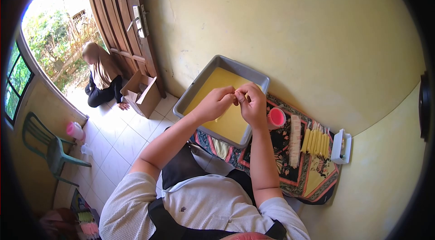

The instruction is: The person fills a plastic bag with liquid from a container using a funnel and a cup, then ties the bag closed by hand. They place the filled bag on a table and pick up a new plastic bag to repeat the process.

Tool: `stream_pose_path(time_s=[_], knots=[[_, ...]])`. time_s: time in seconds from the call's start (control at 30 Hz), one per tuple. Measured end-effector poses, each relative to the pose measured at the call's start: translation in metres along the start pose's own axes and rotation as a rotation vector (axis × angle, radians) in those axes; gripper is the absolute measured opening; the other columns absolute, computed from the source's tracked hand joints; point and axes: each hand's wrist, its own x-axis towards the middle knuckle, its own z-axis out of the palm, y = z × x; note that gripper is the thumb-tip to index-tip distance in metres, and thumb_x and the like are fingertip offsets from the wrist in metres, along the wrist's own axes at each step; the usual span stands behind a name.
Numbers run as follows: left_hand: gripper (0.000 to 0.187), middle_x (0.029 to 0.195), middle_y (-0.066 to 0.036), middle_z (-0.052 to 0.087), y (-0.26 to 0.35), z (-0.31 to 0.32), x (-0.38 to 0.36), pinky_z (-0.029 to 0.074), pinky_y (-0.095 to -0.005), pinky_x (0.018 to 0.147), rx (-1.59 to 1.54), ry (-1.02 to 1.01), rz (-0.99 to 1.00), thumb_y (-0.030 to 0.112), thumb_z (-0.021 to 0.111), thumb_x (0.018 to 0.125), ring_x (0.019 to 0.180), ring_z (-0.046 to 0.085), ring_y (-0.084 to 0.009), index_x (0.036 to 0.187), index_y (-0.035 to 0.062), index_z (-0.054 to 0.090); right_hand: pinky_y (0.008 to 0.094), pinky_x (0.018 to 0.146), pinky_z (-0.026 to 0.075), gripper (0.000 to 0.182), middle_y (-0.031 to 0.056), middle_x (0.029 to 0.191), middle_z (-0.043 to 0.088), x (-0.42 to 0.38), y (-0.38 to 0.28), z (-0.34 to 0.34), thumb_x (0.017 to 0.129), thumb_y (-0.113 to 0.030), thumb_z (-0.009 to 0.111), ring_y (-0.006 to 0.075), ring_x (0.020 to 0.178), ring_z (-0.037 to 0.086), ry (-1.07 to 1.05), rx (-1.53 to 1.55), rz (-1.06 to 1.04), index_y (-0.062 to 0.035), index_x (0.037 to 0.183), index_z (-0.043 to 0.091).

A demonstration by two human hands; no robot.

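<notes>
Both of my hands meet over a grey tub (184, 99) holding yellow liquid (213, 85). Fingers closed in a pinch, my left hand (219, 102) comes in from the left side. Against it, fingertip to fingertip, is my right hand (252, 104), also pinched. What they grip is mostly hidden by the fingers; a faint pale shape, hard to tell from the liquid, shows below them. Right of the tub stands a pink-red cup (276, 117). Several slim yellow-filled plastic tubes (316, 143) lie side by side beyond a pale, flat strip-like bundle (295, 141).
A patterned cloth (284, 179) covers the surface under the tub. At its right end sits a light-blue holder (340, 146). A person (103, 74) sits on the floor by the open door (118, 9), beside a cardboard box (144, 94). A green chair (53, 151) stands left.
</notes>
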Motion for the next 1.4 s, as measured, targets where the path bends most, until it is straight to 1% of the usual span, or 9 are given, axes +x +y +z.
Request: stream_pose_path(time_s=[0.1,0.3,0.4,0.6,0.7,0.77,1.07,1.17,1.4], knots=[[0.03,0.093,-0.013,0.073,0.017,-0.007,0.0,0.052,-0.0454,0.104,0.226,-0.063,0.035,0.025,0.053,0.113,0.089,0.069,-0.0306,0.106,0.0013,0.069,0.0343,0.063,0.056,0.006,0.0112,0.092,0.068,0.001,0.0,-0.001,0.104,0.0,0.07,0.0232,0.073,0.07,0.004,-0.016,-0.011,0.0,0.098,0.066],[0.027,0.091,-0.015,0.07,0.006,-0.003,0.0,0.041,-0.0683,0.118,0.48,0.017,0.203,0.024,0.057,0.11,0.095,0.07,-0.0386,0.097,0.0022,0.065,0.0314,0.065,0.053,0.01,0.01,0.096,0.07,-0.009,0.001,0.006,0.107,-0.008,0.071,0.0221,0.082,0.069,0.096,-0.034,0.011,-0.0018,0.101,0.067],[0.024,0.083,-0.017,0.065,0.007,-0.002,-0.003,0.044,-0.0684,0.116,0.575,0.067,0.278,0.024,0.06,0.104,0.088,0.068,-0.042,0.094,0.0023,0.064,0.0311,0.066,0.054,0.012,0.0101,0.097,0.07,-0.015,0.005,0.013,0.107,-0.011,0.072,0.0224,0.082,0.069,0.164,-0.073,-0.038,-0.0016,0.101,0.066],[0.025,0.087,-0.018,0.066,0.008,-0.012,-0.002,0.047,-0.068,0.112,0.377,-0.055,0.187,0.023,0.057,0.105,0.094,0.067,-0.0434,0.095,0.0013,0.063,0.0291,0.068,0.054,0.014,0.0074,0.096,0.069,-0.014,-0.005,0.014,0.109,-0.012,0.072,0.019,0.082,0.068,0.152,0.019,0.057,-0.0013,0.102,0.066],[0.026,0.096,-0.02,0.071,0.009,-0.014,-0.002,0.052,-0.0507,0.093,0.489,-0.023,0.196,0.019,0.055,0.106,0.095,0.066,-0.0412,0.096,-0.0028,0.067,0.0288,0.07,0.055,0.012,0.0066,0.096,0.069,-0.009,0.005,0.01,0.108,-0.011,0.072,0.0176,0.085,0.069,0.038,0.16,0.196,-0.001,0.105,0.066],[0.027,0.095,-0.022,0.07,0.003,-0.014,-0.001,0.053,-0.0513,0.093,0.513,-0.011,0.23,0.018,0.055,0.106,0.095,0.066,-0.0427,0.095,-0.0036,0.066,0.0305,0.068,0.057,0.009,0.008,0.096,0.069,-0.01,0.028,0.012,0.107,-0.008,0.072,0.019,0.087,0.072,-0.066,0.24,0.269,-0.0007,0.108,0.066],[0.024,0.094,-0.026,0.068,-0.003,-0.022,0.008,0.053,-0.0525,0.091,0.511,-0.057,0.198,0.014,0.057,0.101,0.095,0.065,-0.0456,0.092,-0.0065,0.065,0.0401,0.08,0.061,0.025,0.0126,0.11,0.074,0.014,-0.009,-0.006,0.096,-0.002,0.071,0.0304,0.094,0.074,-0.167,-0.384,-0.272,-0.0041,0.121,0.072],[0.024,0.092,-0.025,0.067,-0.002,-0.025,0.012,0.053,-0.052,0.09,0.493,-0.074,0.186,0.014,0.058,0.1,0.093,0.065,-0.0445,0.091,-0.0073,0.065,0.0403,0.075,0.059,0.019,0.0085,0.102,0.073,0.018,-0.003,-0.01,0.092,-0.008,0.071,0.0265,0.091,0.072,-0.214,-0.601,-0.444,-0.0041,0.111,0.073],[0.024,0.086,-0.021,0.065,-0.008,-0.025,0.014,0.053,-0.0496,0.087,0.549,-0.068,0.232,0.015,0.06,0.098,0.088,0.064,-0.0413,0.089,-0.0066,0.065,0.0382,0.065,0.049,0.017,0.0021,0.086,0.063,0.024,0.007,-0.015,0.086,-0.023,0.078,0.0218,0.082,0.066,-0.37,-0.745,-0.549,-0.0116,0.09,0.065]])
